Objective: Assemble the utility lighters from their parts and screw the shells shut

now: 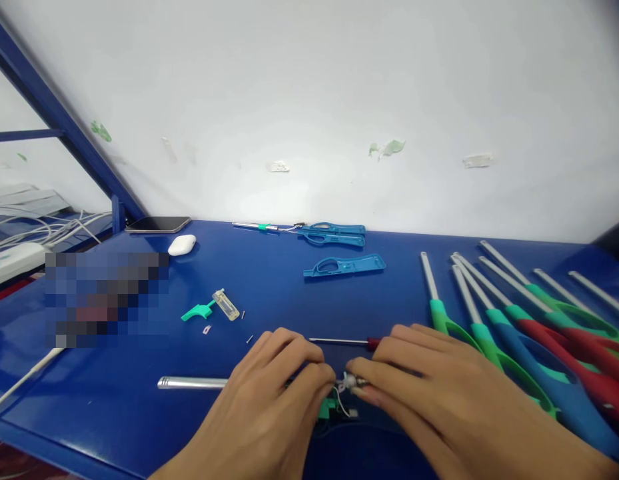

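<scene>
My left hand (269, 397) is closed around the inside of a long-nosed gas lighter. Its silver tube (192, 383) sticks out to the left on the blue table, and a green plastic piece (327, 409) with a thin white wire shows under my fingers. In a pinch, my right hand (434, 383) grips a small white-and-metal fitting (350, 381) that meets my left fingertips. Behind my hands lies a screwdriver (339, 341) with a red handle, partly covered by my right hand. A green trigger (199, 311), a clear fuel tank (226, 305) and small screws (250, 339) lie further left.
Several long-nosed lighters (489, 313) in green, blue and red fill the right side. Blue casing halves (345, 266) and another opened lighter (334, 233) lie near the wall. At the back left are a phone (159, 225) and white earbud case (182, 245).
</scene>
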Motion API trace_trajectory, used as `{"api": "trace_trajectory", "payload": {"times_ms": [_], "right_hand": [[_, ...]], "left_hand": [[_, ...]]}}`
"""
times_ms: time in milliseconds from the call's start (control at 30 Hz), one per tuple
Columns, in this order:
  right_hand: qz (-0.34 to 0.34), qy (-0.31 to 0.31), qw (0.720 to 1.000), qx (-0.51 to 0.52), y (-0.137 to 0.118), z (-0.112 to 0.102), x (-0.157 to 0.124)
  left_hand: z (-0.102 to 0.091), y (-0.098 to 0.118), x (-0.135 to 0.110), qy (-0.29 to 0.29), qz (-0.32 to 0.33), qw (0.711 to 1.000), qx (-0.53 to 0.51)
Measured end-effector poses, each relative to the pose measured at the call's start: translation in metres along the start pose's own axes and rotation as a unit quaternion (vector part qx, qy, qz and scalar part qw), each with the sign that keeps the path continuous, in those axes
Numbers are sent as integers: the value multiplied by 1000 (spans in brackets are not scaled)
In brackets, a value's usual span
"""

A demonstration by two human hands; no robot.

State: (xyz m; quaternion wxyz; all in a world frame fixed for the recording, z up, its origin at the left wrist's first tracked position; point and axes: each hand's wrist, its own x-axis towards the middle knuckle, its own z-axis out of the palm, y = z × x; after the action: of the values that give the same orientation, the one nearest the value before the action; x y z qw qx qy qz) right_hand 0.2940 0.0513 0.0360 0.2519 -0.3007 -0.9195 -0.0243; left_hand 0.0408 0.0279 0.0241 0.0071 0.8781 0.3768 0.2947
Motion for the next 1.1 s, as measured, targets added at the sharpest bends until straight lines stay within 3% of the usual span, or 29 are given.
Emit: {"api": "trace_trajectory", "payload": {"times_ms": [167, 400, 667, 933, 1100], "right_hand": [[6, -23, 1000, -18, 5, 1, -10], [-22, 1, 998, -59, 9, 11, -12], [-24, -26, 999, -35, 9, 8, -13], [-21, -35, 999, -24, 12, 4, -6], [-30, -32, 996, -75, 10, 9, -9]], "left_hand": [[-5, 6, -3, 10, -62, 998, -6], [0, 1, -13, -16, -66, 997, -27], [-5, 4, -13, -43, -70, 996, -24], [-1, 0, -14, -34, -8, 999, -7], [-2, 3, -10, -37, -8, 999, -6]]}}
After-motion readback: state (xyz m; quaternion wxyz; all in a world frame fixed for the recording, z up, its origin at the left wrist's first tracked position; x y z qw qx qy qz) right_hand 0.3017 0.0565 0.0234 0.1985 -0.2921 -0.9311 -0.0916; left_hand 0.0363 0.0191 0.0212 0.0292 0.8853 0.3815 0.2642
